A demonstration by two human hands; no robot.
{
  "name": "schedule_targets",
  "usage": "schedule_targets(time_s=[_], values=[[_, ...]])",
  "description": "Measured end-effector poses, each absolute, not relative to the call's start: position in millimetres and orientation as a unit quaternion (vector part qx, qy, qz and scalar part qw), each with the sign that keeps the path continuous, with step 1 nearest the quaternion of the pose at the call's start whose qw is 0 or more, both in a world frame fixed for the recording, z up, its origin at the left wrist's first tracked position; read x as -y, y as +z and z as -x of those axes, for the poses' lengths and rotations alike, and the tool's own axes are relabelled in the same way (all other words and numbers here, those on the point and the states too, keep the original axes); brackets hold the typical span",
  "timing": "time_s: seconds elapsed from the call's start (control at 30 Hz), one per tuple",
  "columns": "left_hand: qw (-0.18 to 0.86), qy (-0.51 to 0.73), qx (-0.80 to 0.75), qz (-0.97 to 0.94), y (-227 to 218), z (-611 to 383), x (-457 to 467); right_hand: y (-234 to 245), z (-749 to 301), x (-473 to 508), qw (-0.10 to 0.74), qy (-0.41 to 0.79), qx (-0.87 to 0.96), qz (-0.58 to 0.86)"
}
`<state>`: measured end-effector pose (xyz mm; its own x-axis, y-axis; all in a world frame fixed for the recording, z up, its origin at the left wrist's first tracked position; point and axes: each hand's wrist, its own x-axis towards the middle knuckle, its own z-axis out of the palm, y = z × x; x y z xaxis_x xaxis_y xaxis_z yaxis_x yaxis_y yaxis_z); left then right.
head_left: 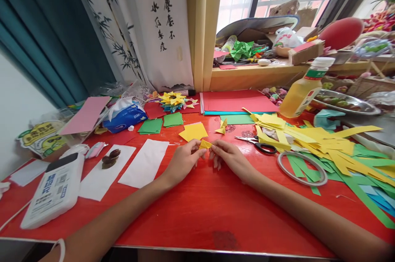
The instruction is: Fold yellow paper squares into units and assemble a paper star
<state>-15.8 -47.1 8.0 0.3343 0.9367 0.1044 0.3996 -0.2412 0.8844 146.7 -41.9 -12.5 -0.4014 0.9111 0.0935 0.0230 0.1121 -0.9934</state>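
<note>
I have 2 hands here, 1 left hand [180, 161] and 1 right hand [233, 159], with 1 small folded yellow paper [205, 144] in my fingers [194, 143]. On the tabletop [173, 221] I count 1 other folded yellow piece [221, 127], 1 pile of yellow squares [195, 131], 2 piles of green squares [150, 126], 2 white sheets [143, 164], 1 pair of scissors [255, 139], 1 tape roll [279, 164], 1 bottle [298, 94], 1 blue tissue pack [125, 118] and 1 white box [54, 194]. Beyond those I see 1 metal dish [364, 108] and 1 hanging scroll [169, 62], and I wear 1 white wristband [62, 249].
</note>
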Motion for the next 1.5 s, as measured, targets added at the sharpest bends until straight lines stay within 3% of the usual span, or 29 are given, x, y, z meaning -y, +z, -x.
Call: schedule_targets(time_s=[0.23,0.77,0.97,1.2,1.4,1.5], values=[[0.456,0.333,-0.462,-0.684,-4,19,37,-10,-144,43,0.374,0.497,0.666,0.411],[0.429,0.332,-0.437,-0.718,4,17,44,-3,-146,52,0.348,0.389,0.745,0.415],[0.447,0.325,-0.432,-0.713,6,17,42,-7,-146,49,0.34,0.415,0.747,0.392],[0.394,0.304,-0.467,-0.731,6,16,45,-3,-148,48,0.312,0.454,0.761,0.342],[0.44,0.315,-0.462,-0.702,3,13,40,-10,-147,45,0.372,0.463,0.705,0.387],[0.414,0.325,-0.461,-0.715,3,14,41,-12,-147,43,0.37,0.473,0.704,0.38]])
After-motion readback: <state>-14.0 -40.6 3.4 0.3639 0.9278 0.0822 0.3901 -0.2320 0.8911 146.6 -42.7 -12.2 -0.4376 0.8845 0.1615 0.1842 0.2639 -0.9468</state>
